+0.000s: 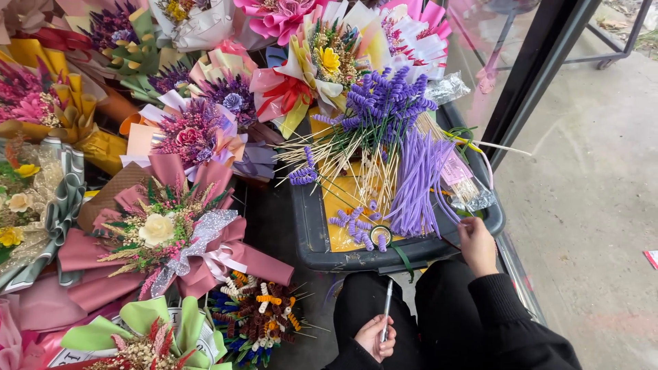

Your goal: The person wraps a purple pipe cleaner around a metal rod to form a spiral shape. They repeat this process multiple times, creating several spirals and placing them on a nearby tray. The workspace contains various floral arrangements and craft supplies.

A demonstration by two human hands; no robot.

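Note:
My left hand [375,337] rests on my lap, closed around a thin silver rod-like tool [386,308] that points up. My right hand [478,245] reaches to the near right rim of a dark plastic tray [310,236], fingers pinching one strand from a bundle of purple pipe cleaners [419,179]. In the tray lie coiled purple pipe-cleaner flowers on wooden skewers [384,103], loose skewers [343,154], yellow paper [339,199] and a small roll of green tape [380,235].
Many wrapped bouquets crowd the left and top, among them a dusty-pink one with a cream rose [161,229] and a green one [147,336]. A glass wall with a black frame [528,75] stands on the right, with concrete floor [589,205] beyond.

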